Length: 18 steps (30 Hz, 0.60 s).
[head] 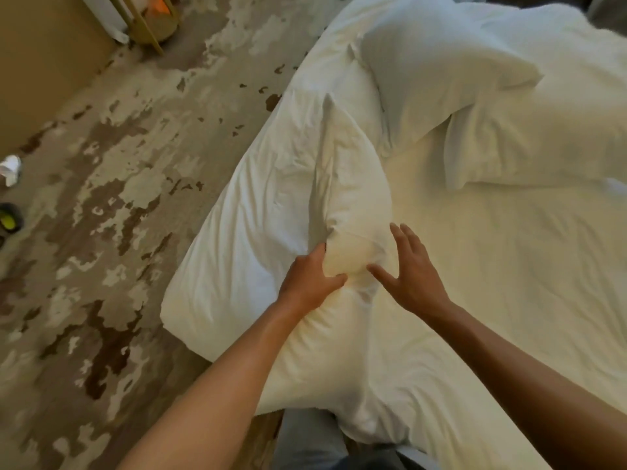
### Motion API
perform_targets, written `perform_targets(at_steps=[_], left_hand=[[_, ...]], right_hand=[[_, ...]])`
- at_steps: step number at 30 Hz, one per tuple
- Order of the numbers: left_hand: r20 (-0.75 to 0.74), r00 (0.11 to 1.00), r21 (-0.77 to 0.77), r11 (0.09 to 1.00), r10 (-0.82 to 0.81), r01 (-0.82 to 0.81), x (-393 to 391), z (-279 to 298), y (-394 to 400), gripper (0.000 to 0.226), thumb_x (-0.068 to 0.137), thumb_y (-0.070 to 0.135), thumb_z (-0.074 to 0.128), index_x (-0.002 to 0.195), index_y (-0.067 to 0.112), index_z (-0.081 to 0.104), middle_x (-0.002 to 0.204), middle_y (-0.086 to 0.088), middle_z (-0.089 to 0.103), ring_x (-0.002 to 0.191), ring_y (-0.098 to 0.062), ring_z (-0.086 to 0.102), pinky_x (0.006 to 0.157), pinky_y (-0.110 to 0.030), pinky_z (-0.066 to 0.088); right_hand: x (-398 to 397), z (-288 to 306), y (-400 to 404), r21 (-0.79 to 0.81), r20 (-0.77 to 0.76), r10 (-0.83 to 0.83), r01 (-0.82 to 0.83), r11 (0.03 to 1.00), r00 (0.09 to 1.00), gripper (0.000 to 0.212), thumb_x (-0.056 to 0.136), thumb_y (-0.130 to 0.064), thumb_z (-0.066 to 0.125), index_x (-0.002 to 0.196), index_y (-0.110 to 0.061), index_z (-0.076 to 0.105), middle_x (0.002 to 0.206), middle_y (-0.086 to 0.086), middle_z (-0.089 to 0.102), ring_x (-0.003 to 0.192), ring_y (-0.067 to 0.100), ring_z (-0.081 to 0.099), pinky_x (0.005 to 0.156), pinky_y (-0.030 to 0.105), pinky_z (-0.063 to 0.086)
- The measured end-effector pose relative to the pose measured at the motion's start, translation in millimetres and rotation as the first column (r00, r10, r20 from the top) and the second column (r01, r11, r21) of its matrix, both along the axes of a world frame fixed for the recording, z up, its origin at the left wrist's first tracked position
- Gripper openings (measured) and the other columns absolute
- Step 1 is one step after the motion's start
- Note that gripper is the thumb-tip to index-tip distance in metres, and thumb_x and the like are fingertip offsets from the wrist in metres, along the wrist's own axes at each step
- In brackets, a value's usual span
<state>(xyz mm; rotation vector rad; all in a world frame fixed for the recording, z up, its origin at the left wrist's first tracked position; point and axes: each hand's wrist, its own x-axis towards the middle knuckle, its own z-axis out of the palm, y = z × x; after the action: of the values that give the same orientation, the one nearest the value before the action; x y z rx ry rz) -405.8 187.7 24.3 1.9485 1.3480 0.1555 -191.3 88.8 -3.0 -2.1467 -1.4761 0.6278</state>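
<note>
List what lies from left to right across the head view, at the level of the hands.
In order: dark shoe → patterned carpet → white duvet, gripped by the left hand → right hand, fingers spread → bare sheet.

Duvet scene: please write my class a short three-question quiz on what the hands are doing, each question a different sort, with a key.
1. True or false: the left hand grips a bunched fold of the duvet.
2. The right hand is: A) open, fingers spread, B) clenched in a fist, C) flat on the floor.
3. What lies on the bed beyond the hands?

Key: 1 true; 2 A; 3 pillows.
</note>
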Motion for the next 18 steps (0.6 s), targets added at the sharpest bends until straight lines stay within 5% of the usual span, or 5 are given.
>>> perform_targets(at_steps=[6, 10, 13, 16, 18], left_hand=[[-0.191, 0.913, 0.132, 0.912, -0.361, 0.389, 9, 45, -41, 0.060, 0.078, 0.059, 0.073, 0.125, 0.035, 0.046, 0.096, 0.000, 0.070, 0.087, -0.022, 0.069, 0.066, -0.033, 0.053], [-0.310, 0.787, 0.210, 0.769, -0.533, 0.603, 32, 76, -60, 0.045, 0.080, 0.055, 0.069, 0.109, 0.027, 0.049, 0.087, -0.003, 0.069, 0.076, -0.026, 0.066, 0.060, -0.038, 0.052], [-0.376, 0.671, 0.251, 0.627, -0.639, 0.737, 51, 98, -71, 0.039, 0.081, 0.051, 0.067, 0.105, 0.024, 0.052, 0.085, -0.003, 0.070, 0.073, -0.026, 0.066, 0.061, -0.040, 0.053], [-0.369, 0.618, 0.306, 0.537, -0.695, 0.786, 62, 113, -77, 0.040, 0.082, 0.048, 0.067, 0.113, 0.025, 0.057, 0.088, -0.002, 0.072, 0.077, -0.025, 0.067, 0.064, -0.040, 0.054], [-0.335, 0.616, 0.362, 0.507, -0.713, 0.782, 67, 117, -80, 0.043, 0.083, 0.049, 0.066, 0.121, 0.028, 0.059, 0.092, -0.001, 0.074, 0.079, -0.024, 0.069, 0.066, -0.039, 0.055]], right_hand=[[47, 47, -35, 0.064, 0.127, 0.180, -0.189, 0.980, 0.975, 0.111, 0.080, -0.080, 0.064, 0.165, -0.032, 0.011, 0.172, 0.002, 0.018, 0.156, 0.024, 0.023, 0.124, 0.042, 0.028], [76, 62, -65, 0.071, 0.283, 0.304, -0.336, 0.939, 0.910, 0.119, 0.073, -0.095, 0.053, 0.165, -0.033, 0.012, 0.173, -0.004, 0.018, 0.160, 0.015, 0.011, 0.129, 0.047, 0.019], [91, 67, -89, 0.081, 0.373, 0.340, -0.396, 0.915, 0.863, 0.120, 0.069, -0.100, 0.051, 0.163, -0.030, 0.023, 0.167, -0.006, 0.033, 0.159, 0.013, 0.018, 0.130, 0.045, 0.016], [96, 59, -113, 0.181, 0.408, 0.309, -0.408, 0.895, 0.859, 0.102, 0.073, -0.094, 0.056, 0.145, -0.023, 0.051, 0.136, -0.002, 0.058, 0.131, 0.021, 0.053, 0.118, 0.043, 0.035], [93, 53, -127, 0.271, 0.410, 0.248, -0.377, 0.886, 0.878, 0.080, 0.078, -0.087, 0.061, 0.121, -0.019, 0.063, 0.108, -0.001, 0.062, 0.095, 0.022, 0.060, 0.088, 0.038, 0.047]])
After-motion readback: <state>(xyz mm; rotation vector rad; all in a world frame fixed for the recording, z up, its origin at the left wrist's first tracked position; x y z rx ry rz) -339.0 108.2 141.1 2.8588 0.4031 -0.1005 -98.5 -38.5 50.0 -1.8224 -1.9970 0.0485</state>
